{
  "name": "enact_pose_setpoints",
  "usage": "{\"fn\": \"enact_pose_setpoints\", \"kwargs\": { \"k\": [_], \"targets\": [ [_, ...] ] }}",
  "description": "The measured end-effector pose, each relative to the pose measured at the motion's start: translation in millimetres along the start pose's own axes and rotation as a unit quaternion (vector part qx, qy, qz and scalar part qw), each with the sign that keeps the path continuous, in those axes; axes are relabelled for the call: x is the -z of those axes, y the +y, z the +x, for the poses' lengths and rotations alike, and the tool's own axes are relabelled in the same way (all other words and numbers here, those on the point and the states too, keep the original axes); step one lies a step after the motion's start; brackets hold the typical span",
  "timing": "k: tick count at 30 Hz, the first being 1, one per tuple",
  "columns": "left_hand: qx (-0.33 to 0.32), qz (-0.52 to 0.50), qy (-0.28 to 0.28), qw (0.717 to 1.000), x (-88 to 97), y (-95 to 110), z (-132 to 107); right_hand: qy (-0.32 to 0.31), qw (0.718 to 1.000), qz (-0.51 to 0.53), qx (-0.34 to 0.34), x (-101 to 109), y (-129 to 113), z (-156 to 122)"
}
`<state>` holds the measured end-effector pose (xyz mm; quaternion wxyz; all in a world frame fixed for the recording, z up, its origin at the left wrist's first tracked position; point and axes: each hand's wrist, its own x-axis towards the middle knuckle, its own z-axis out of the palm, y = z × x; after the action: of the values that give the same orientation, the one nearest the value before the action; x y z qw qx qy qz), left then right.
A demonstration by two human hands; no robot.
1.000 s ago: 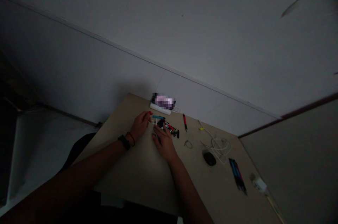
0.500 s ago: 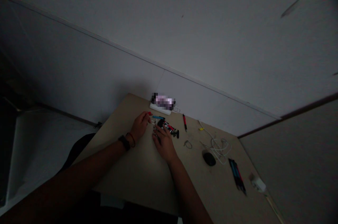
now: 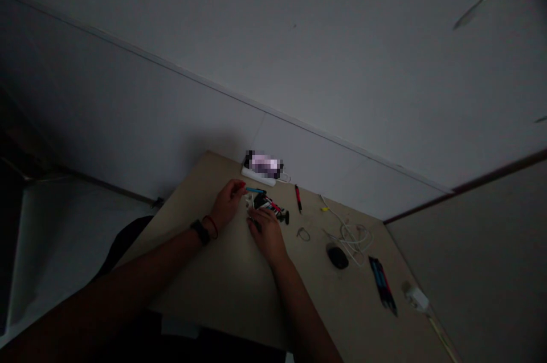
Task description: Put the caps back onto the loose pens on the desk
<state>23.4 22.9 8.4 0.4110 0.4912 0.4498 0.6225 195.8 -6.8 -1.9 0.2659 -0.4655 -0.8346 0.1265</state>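
The scene is dim. On a tan table (image 3: 231, 283), my left hand (image 3: 228, 203) is curled around something small with a red tip; a watch and a band sit on that wrist. My right hand (image 3: 265, 232) lies just to the right, fingers bent over a small black device with red and white parts (image 3: 270, 204). A blue-handled tool (image 3: 255, 190) lies just beyond both hands. What each hand grips is too small and dark to name.
A white power strip (image 3: 258, 176) sits at the table's far edge by the wall. To the right lie a red pen (image 3: 298, 198), a small wire loop (image 3: 303, 233), a white cable tangle (image 3: 352, 235), a black mouse (image 3: 337, 256), dark tools (image 3: 383, 285) and a white plug (image 3: 416, 298).
My right hand's fingers have curled in slightly over the black device. The left hand holds its place.
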Motion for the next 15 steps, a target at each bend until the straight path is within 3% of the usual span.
{"fn": "enact_pose_setpoints", "kwargs": {
  "k": [9,15],
  "targets": [
    [-0.037,0.056,-0.038,0.997,0.3,2.3,-3.7,-0.003,1.0,0.004,-0.007,5.0,-6.3,2.4],
    [-0.04,0.074,-0.028,0.996,1.3,6.3,-4.5,-0.004,1.0,0.001,-0.014,5.0,-7.0,1.1]
  ]
}}
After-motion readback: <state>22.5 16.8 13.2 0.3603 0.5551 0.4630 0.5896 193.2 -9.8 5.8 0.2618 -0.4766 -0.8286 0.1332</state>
